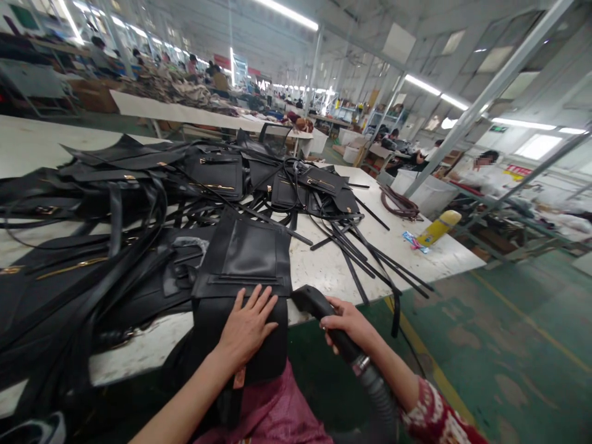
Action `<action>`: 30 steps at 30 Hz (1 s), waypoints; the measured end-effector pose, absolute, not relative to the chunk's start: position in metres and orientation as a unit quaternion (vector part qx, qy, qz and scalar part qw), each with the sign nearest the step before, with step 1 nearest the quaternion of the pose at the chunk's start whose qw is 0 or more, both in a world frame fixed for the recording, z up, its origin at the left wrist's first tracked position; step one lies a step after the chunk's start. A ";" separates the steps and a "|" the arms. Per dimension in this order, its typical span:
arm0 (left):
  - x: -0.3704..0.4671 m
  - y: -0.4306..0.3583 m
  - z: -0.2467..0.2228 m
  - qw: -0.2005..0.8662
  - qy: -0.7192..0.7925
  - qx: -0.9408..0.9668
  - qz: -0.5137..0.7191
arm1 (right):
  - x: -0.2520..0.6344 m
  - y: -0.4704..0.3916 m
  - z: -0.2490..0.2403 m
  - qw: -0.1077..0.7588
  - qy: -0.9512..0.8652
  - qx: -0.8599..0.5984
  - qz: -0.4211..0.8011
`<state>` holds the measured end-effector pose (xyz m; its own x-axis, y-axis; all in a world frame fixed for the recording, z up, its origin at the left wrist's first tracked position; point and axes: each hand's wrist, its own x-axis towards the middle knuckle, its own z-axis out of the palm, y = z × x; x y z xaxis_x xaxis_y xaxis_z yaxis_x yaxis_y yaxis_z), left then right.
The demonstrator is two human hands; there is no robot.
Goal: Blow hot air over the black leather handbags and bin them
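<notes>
A black leather bag piece (pixel 252 250) lies over the table's front edge, its lower part hanging toward my lap. My left hand (pixel 250 324) rests on it with the fingers spread, just below a slit-like seam. To the right, my right hand (pixel 346 324) is wrapped round the black handle of a hose nozzle (pixel 312 301). The nozzle's head is beside the right edge of the bag piece, and a ribbed grey hose (pixel 377 388) runs down from the handle.
Black bags with gold zips (pixel 217 176) and long straps pile up across the white table (pixel 448 253). A yellow bottle (pixel 439 228) and a coil of brown straps (pixel 400 203) are at the right. A metal post (pixel 439 154) rises behind. People sit at farther tables.
</notes>
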<state>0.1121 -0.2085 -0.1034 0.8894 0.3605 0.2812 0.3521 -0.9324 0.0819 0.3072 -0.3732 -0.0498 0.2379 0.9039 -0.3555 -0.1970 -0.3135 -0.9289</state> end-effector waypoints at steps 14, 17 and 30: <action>0.105 -0.205 -0.100 0.030 0.190 0.968 0.162 | 0.314 -0.334 -0.044 0.531 -0.309 -0.617 0.492; 0.103 -0.204 -0.099 0.042 0.187 0.967 0.168 | 0.312 -0.348 -0.042 0.504 -0.316 -0.596 0.539; 0.094 -0.203 -0.092 0.093 0.159 0.971 0.155 | 0.313 -0.286 -0.030 0.391 -0.341 -0.577 0.631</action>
